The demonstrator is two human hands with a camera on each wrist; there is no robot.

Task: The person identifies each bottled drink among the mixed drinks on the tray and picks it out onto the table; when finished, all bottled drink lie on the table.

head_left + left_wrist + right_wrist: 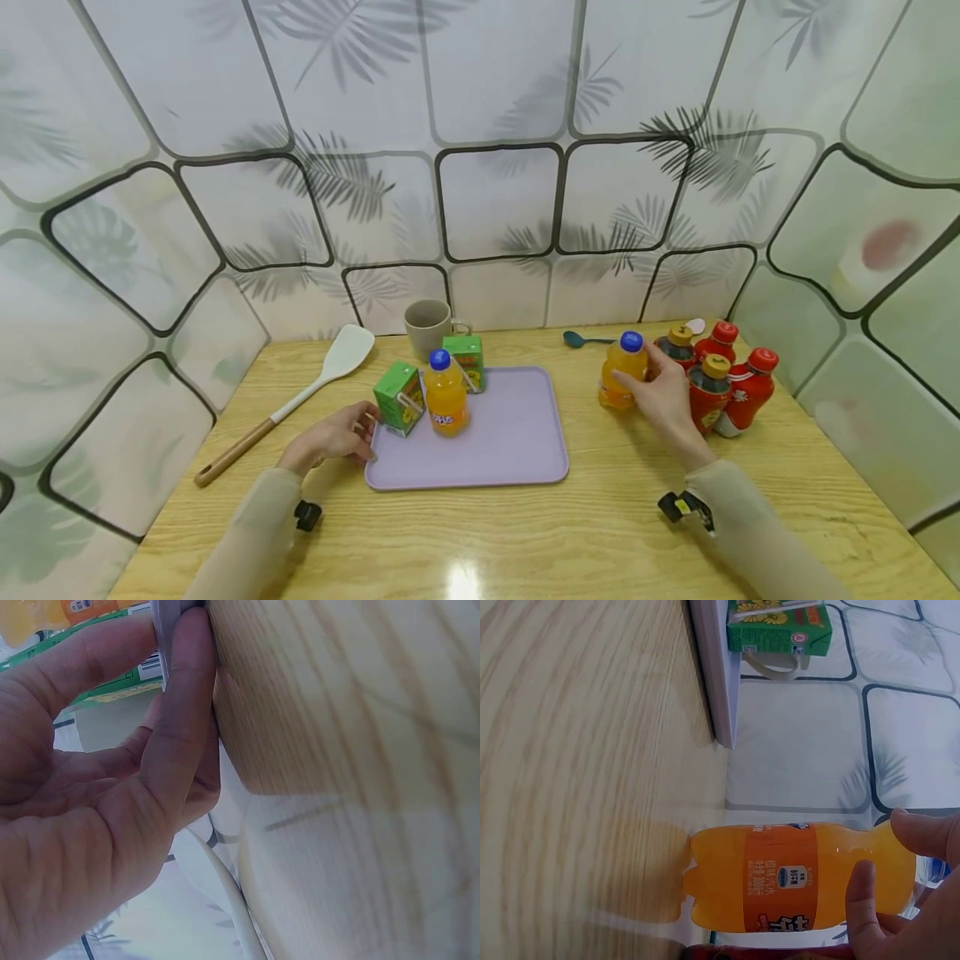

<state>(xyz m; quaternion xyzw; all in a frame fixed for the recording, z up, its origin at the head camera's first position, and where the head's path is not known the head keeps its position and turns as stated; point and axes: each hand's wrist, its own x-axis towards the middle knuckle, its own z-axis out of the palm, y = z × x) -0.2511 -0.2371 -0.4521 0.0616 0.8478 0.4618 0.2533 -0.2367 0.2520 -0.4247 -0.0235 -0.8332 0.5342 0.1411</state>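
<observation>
My left hand [337, 435] pinches the left rim of a lilac tray [510, 454]; in the left wrist view, thumb and forefinger lie on either side of the tray edge [166, 634]. On the tray stand an orange soda bottle [446, 398] with a blue cap and two green juice boxes, one juice box [396, 398] near my left fingers, the other juice box [471, 358] behind the bottle. To the right of the tray, my right hand [666, 400] grips a second orange soda bottle [780, 877] around its upper part. That bottle is upright, its base close to the table.
Dark bottles with yellow caps [710, 387] and red bottles [750, 392] crowd together just right of my right hand. A grey mug [427, 327] stands behind the tray. A dark spoon [576, 339] lies at the back, and a white spatula [341, 358] with a wooden handle at left.
</observation>
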